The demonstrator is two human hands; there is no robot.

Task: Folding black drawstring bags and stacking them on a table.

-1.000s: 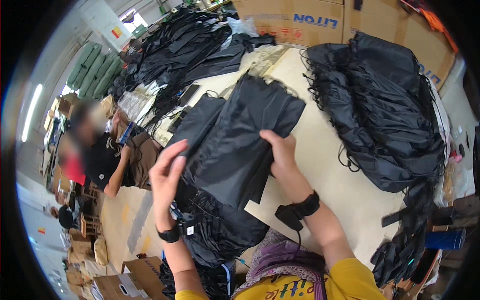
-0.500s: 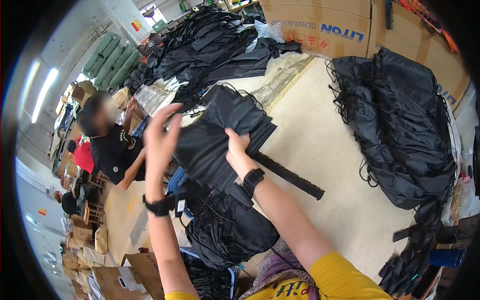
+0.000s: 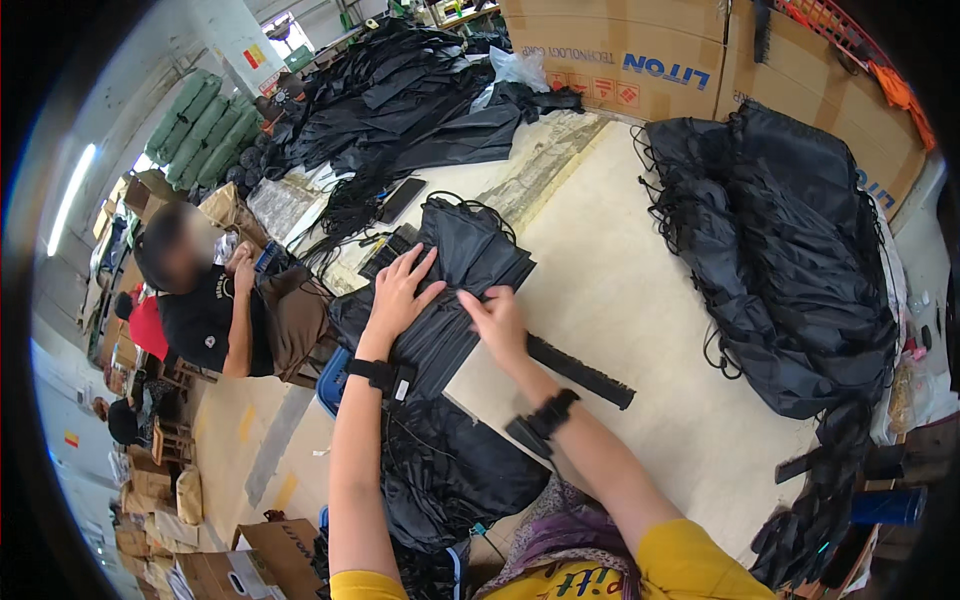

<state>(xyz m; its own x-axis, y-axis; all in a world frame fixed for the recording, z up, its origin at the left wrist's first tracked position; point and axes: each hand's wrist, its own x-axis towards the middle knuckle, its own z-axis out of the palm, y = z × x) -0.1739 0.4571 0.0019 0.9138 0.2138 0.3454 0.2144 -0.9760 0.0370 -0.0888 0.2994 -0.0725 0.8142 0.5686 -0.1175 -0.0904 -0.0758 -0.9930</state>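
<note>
**Both hands flat on a folded black bag at the table edge**

While a seated person (image 3: 205, 300) in a dark shirt works at the far left, beside stacked green rolls (image 3: 200, 120) and brown cartons (image 3: 215, 560) on the floor, the wearer's own arms come up from the lower edge toward the middle of the table (image 3: 640, 300). Left hand (image 3: 400, 290) lies palm down on the black bag (image 3: 450, 290), fingers spread and nearly straight, gripping nothing; a dark band (image 3: 378, 372) sits on that wrist. The bag is folded into a rough rectangle and rests on the near left part of the tan tabletop, its lower end hanging over the edge, where more black fabric (image 3: 450, 470) bunches below. Right hand (image 3: 497, 320) rests just beside the left one on the same bag, fingers loosely curled with the tips pressing the cloth; whether it pinches a fold I cannot tell. A black watch (image 3: 550, 412) is on the right wrist. A black strap (image 3: 580, 372) lies on the table from under the right forearm out to the right. Beyond the bag, a heap of black bags (image 3: 400, 100) covers the far end of the table. To the right, well apart from the hands, a tall pile of black bags (image 3: 790, 270) with loose cords leans against large cartons (image 3: 640, 50).
</note>
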